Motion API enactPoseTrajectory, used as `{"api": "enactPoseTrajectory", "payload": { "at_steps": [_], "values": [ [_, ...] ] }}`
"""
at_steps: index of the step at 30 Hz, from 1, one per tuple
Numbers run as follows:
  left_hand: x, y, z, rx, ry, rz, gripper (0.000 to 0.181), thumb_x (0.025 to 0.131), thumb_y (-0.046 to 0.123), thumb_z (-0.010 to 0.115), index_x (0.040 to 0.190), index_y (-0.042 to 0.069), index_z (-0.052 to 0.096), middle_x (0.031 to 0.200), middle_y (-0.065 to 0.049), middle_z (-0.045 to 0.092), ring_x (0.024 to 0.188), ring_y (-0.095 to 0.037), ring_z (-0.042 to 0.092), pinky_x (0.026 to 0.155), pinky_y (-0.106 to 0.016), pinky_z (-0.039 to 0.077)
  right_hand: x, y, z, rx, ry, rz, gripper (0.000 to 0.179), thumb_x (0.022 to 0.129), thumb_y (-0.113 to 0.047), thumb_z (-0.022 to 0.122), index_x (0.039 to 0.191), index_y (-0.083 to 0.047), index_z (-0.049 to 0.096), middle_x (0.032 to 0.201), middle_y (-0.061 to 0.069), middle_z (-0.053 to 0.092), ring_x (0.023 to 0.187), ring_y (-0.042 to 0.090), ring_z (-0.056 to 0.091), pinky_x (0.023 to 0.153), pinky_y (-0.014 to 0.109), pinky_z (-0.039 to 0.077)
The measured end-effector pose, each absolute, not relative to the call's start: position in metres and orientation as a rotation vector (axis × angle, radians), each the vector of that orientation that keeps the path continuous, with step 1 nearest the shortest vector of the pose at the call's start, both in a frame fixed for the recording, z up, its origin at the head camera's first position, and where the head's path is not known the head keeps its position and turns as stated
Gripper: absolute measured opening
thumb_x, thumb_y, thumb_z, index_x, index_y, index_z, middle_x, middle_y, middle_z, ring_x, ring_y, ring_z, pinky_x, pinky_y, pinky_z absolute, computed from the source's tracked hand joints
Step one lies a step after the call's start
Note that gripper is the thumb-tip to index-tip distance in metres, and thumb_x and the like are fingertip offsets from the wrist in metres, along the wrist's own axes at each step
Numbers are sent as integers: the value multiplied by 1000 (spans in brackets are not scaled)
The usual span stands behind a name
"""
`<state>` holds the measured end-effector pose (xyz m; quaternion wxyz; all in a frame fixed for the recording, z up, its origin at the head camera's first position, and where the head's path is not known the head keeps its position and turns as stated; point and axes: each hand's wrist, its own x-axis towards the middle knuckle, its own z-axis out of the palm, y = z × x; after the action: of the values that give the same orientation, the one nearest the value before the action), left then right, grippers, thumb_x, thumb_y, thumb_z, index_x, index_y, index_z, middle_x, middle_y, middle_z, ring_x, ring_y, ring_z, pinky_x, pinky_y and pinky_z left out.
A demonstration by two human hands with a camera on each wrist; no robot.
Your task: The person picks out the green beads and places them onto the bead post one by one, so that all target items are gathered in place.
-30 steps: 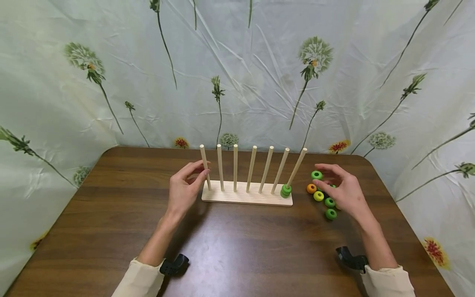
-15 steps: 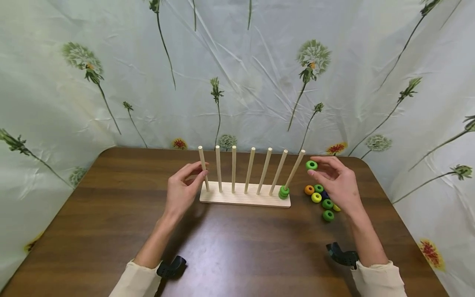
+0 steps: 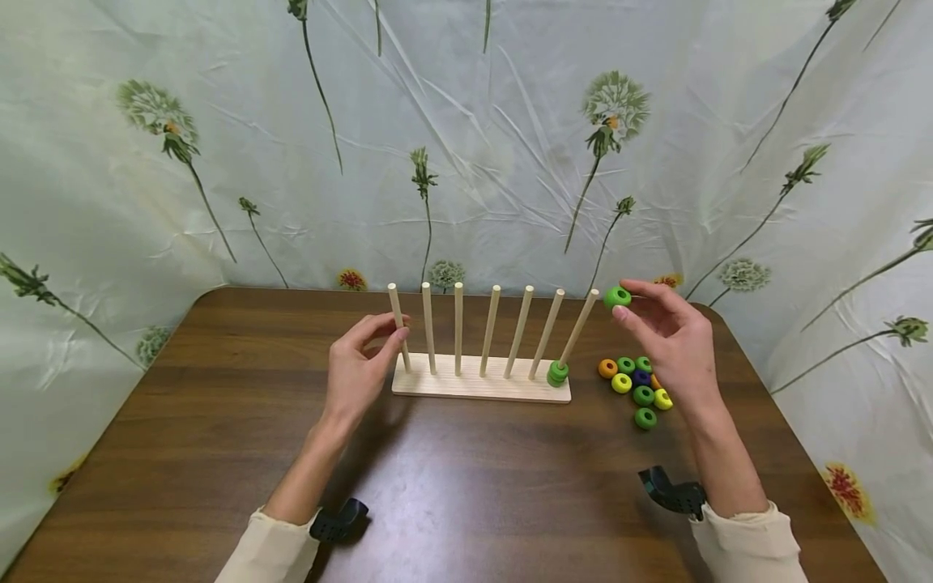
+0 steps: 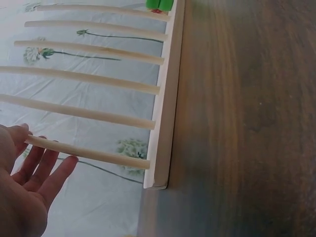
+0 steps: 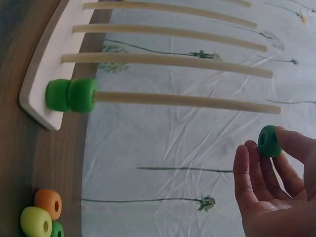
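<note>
A pale wooden rack (image 3: 466, 388) with several upright pegs stands on the table. Its leftmost peg (image 4: 98, 154) is pinched between the thumb and fingers of my left hand (image 3: 359, 368). Two green beads (image 5: 71, 95) are stacked at the foot of the rightmost peg (image 5: 187, 100). My right hand (image 3: 674, 344) pinches another green bead (image 3: 617, 297) between thumb and fingertips. That bead is in the air, just right of the rightmost peg's top and apart from it, its hole visible in the right wrist view.
Right of the rack lies a cluster of loose beads: orange (image 3: 608, 369), yellow (image 3: 621, 383), dark blue (image 3: 641, 378) and several green ones (image 3: 645, 419). The brown table (image 3: 466, 486) meets a flower-patterned cloth (image 3: 510, 146) at its far edge.
My right hand has lifted a green bead up from the cluster and brought it beside the top of the rightmost peg. The left hand has stayed at the leftmost peg.
</note>
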<state>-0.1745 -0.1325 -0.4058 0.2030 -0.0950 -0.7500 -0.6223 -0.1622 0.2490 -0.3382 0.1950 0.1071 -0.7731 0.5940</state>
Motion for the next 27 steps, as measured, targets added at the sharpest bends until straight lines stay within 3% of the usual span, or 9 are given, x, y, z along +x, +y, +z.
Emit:
{"api": "enactPoseTrajectory", "payload": {
  "at_steps": [10, 16, 22, 27],
  "values": [
    [-178, -134, -402, -280, -2084, -1741, 24, 94, 8, 78, 118, 4, 77, 109, -23, 77, 93, -8, 74, 79, -24, 66, -161, 240, -329, 361, -2056, 1752, 37, 96, -9, 75, 132, -1, 67, 117, -4, 71, 93, 7, 72, 92, 14, 59],
    [-179, -133, -402, -335, -2096, -1713, 26, 93, 5, 77, 119, 4, 77, 108, -24, 76, 92, -2, 72, 78, -18, 64, -161, 235, -327, 379, -2080, 1744, 37, 97, -3, 72, 133, -2, 67, 119, -5, 70, 99, 6, 72, 93, 14, 59],
    [-182, -133, -404, -371, -2112, -1694, 21, 94, 5, 76, 114, 3, 78, 106, -23, 76, 92, -15, 75, 77, -23, 66, -163, 230, -327, 361, -2158, 1647, 37, 97, -5, 73, 134, -4, 67, 123, -8, 70, 110, 5, 69, 96, 11, 57],
    [-181, -135, -406, -371, -2089, -1703, 19, 93, 4, 77, 111, 3, 79, 100, -18, 75, 89, -18, 76, 77, -29, 67, -165, 226, -331, 382, -2209, 1596, 37, 97, -6, 73, 134, -4, 67, 121, -10, 70, 109, 4, 68, 93, 12, 57]
  ]
}}
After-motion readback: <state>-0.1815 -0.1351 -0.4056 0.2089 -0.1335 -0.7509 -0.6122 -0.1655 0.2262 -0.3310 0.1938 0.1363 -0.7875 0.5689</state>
